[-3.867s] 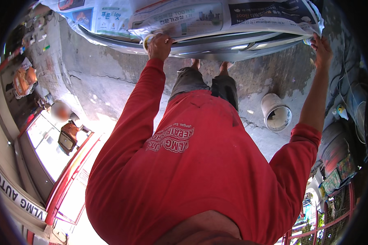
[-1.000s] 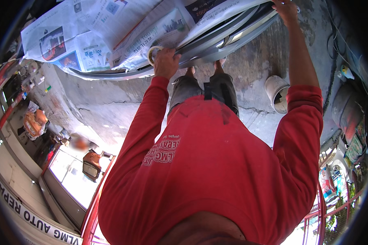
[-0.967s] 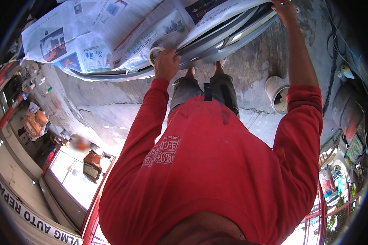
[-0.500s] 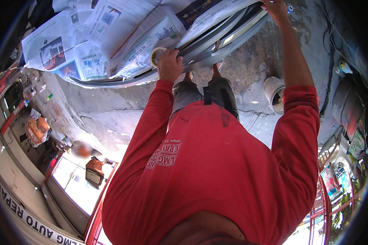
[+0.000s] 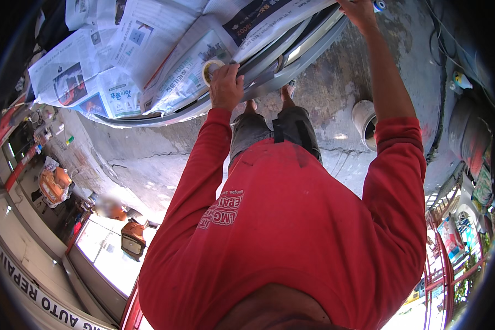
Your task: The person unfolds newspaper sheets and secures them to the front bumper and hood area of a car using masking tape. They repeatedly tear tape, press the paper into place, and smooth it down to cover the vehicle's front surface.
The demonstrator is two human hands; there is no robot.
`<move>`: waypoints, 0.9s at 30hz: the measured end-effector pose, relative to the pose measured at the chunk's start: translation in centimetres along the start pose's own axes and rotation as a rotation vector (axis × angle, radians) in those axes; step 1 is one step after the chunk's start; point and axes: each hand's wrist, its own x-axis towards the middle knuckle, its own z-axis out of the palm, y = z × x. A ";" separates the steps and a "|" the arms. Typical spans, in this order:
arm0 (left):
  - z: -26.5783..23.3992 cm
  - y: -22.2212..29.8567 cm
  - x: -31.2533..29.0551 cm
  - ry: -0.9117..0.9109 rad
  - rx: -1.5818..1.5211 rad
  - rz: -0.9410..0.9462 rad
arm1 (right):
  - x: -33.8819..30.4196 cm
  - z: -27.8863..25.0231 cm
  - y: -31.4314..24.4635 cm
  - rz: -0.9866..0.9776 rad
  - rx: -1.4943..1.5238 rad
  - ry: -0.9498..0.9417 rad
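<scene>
Sheets of newspaper (image 5: 121, 58) cover a car body part with a curved grey bumper edge (image 5: 308, 55) along its near side. My left hand (image 5: 225, 88) is closed around a roll of masking tape (image 5: 212, 70), resting against the newspaper and the edge. Farther right, at the top of the view, my right hand (image 5: 362, 15) has its fingers closed at the newspaper's border beside the bumper; the fingertips are partly hidden.
A pale bucket (image 5: 364, 124) lies tipped on the cracked concrete floor (image 5: 165, 148) to the right. Hoses or cables (image 5: 440, 38) and a large dark drum-like container (image 5: 470, 129) stand at the far right. A small blue-capped can (image 5: 379, 5) is just past my right hand.
The view has shifted a little, and the bumper and both hands sit slightly further left in it. Both hands keep their holds, with the roll still in my left hand.
</scene>
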 end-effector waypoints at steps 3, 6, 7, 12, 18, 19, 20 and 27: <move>0.5 1.3 1.1 0.079 0.029 0.043 | -0.3 -0.4 -0.3 -0.044 0.047 -0.001; 1.1 1.9 1.7 0.083 0.035 0.074 | -0.3 -0.8 -0.5 -0.060 0.002 -0.029; 1.4 2.0 1.9 0.083 0.045 0.075 | -0.3 -0.9 -0.5 -0.051 0.011 -0.054; 2.2 1.9 2.1 0.077 0.066 0.071 | -0.4 -1.1 -0.2 -0.026 -0.055 -0.027; 2.6 1.6 2.8 0.055 0.013 0.113 | -0.2 -0.6 0.2 -0.053 -0.137 0.022; 2.7 1.7 3.1 0.066 0.004 0.131 | -0.1 -0.5 0.3 -0.046 -0.102 0.015; 2.9 1.8 3.4 0.068 -0.004 0.140 | -0.1 -0.4 0.3 -0.037 -0.067 0.007; 4.0 2.1 5.8 0.063 -0.092 0.102 | 0.1 -0.9 0.4 -0.039 -0.164 -0.014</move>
